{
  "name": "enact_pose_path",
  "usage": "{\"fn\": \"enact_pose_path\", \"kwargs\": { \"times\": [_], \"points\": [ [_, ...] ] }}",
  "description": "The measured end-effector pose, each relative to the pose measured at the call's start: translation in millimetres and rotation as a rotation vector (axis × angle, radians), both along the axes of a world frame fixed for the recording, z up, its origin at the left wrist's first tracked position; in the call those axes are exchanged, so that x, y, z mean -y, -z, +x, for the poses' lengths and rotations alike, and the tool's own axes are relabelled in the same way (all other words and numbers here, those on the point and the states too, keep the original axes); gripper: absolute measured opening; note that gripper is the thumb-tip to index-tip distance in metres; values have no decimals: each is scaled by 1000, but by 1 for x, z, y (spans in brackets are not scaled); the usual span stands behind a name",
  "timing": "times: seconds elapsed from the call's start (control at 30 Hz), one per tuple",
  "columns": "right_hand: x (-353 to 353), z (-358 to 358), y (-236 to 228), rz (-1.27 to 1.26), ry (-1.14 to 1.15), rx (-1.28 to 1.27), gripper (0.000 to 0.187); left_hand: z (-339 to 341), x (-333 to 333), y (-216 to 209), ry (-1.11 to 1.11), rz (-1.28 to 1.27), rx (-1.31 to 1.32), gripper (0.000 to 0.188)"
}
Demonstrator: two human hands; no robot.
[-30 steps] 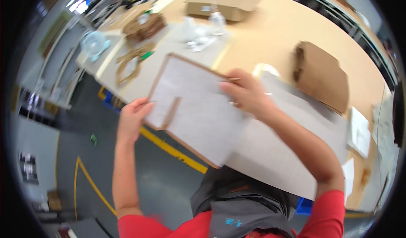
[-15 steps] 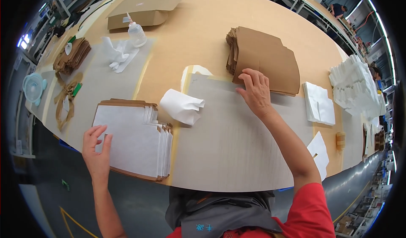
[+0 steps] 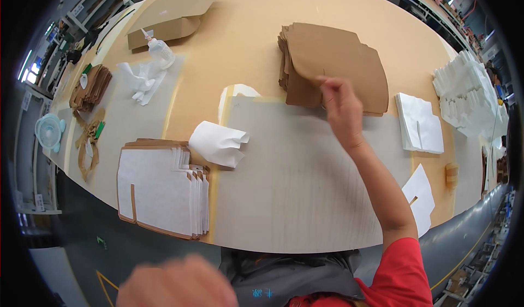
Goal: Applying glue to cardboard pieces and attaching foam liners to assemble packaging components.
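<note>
On the far side of the table lies a stack of brown cut sheets (image 3: 355, 72). My right hand (image 3: 343, 108) is at its near edge, fingers closed on the top brown sheet (image 3: 307, 56), whose near-left part is bent up. Close to the lower edge, off the table, is my left hand (image 3: 177, 285), blurred by motion, its fingers not readable. At the near left lies a stack of white-faced sheets with brown edges (image 3: 158, 192); the top one has a narrow slot. A curled white sheet (image 3: 218, 143) rests just beyond it to the right.
A clear squeeze bottle (image 3: 161, 53) and crumpled white gloves (image 3: 143, 80) lie at the far left, before a folded brown board (image 3: 169, 18). Brown bundles (image 3: 91, 88) sit further left. White sheets (image 3: 419, 124), a white pile (image 3: 469, 91) and a tape roll (image 3: 451, 176) are on the right.
My right hand has closed on the top brown sheet and bent it up. My left hand has left the white-faced stack and come back toward me. The view has shifted slightly.
</note>
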State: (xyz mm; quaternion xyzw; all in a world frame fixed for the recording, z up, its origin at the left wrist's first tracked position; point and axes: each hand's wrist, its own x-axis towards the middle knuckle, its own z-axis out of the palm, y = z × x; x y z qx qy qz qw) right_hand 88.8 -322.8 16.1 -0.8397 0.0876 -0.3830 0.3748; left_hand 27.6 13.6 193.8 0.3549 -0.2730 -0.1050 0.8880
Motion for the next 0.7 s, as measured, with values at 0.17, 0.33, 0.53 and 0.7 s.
{"fn": "enact_pose_path", "kwargs": {
  "times": [0.17,0.33,0.53,0.7],
  "points": [
    [35,-4,-47,575,22,197,14,0,-1,-38,323,267,186,10],
    [30,-32,-60,338,69,235,10,53,81,29,179,588,-57,49],
    [-5,-57,-23,-473,-418,86,13,128,200,94,275,597,-576,52],
    [29,-92,-25,-499,-266,-137,40,108,197,123,88,751,287,28]
  ]
}}
